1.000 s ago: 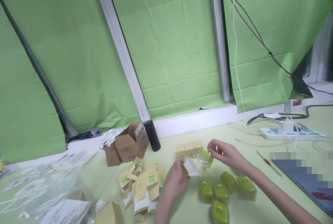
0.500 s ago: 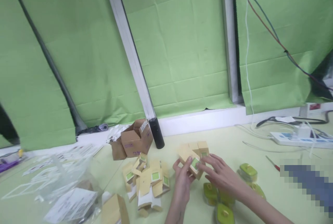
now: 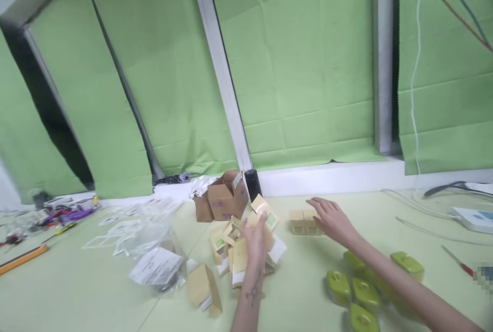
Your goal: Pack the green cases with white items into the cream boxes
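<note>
My left hand (image 3: 254,238) is over a heap of unfolded tan cartons (image 3: 239,257), its fingers closed on a small tan carton (image 3: 265,214) with a green-windowed end. White inner flaps stick out near it. My right hand (image 3: 334,221) reaches to the right end of a short row of closed tan boxes (image 3: 298,221), fingers stretched out, fingertips at or just above the last box. Several green-lidded containers (image 3: 365,292) stand near my right forearm, which partly covers some of them.
Behind the cartons are an open brown cardboard box (image 3: 227,202) and a black cylinder (image 3: 252,184). A larger tan carton (image 3: 204,288) and a plastic bag with papers (image 3: 157,268) lie left. At right are a red-handled tool (image 3: 458,261), cables and a white power strip (image 3: 475,218).
My hands have parted: the box they both held is out of them. The left went to the heap and gripped a carton; the right moved to the row of boxes. The view swung left.
</note>
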Action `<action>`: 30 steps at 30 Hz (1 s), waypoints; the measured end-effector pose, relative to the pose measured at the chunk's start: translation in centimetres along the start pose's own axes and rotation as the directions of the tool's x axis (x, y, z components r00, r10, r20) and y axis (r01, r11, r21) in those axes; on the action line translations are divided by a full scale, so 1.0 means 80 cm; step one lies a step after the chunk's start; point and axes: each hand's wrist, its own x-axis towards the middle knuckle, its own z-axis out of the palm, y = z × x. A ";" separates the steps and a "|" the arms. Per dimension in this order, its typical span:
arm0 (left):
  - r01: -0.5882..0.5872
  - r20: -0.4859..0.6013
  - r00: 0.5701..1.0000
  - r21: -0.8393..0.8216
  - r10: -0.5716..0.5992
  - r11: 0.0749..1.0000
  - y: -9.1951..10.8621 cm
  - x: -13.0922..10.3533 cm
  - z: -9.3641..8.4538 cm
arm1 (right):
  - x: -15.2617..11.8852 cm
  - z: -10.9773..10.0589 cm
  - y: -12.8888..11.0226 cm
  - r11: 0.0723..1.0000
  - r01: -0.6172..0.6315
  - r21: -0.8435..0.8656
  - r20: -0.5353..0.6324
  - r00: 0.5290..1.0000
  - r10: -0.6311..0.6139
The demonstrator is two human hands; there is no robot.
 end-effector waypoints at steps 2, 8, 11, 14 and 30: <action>-0.152 -0.077 0.982 0.207 0.171 0.967 0.020 0.021 -0.020 | 0.011 0.010 0.020 0.995 -0.098 -0.004 0.130 0.987 0.098; -0.361 -0.013 0.894 0.572 0.448 0.737 0.070 0.050 -0.047 | 0.007 0.003 0.058 0.971 -0.237 -0.001 0.399 0.891 0.218; -0.507 0.147 0.835 0.579 0.530 0.639 0.073 0.031 -0.033 | -0.002 -0.028 0.056 0.968 -0.249 0.020 0.366 0.903 0.225; -0.627 0.406 0.779 0.493 0.478 0.603 0.048 -0.013 -0.006 | -0.016 -0.065 0.035 0.964 -0.257 0.071 0.309 0.924 0.223; -0.757 0.829 0.557 0.528 -0.040 0.385 -0.046 -0.116 0.000 | -0.122 -0.087 -0.052 0.965 0.026 0.261 -0.105 0.994 0.002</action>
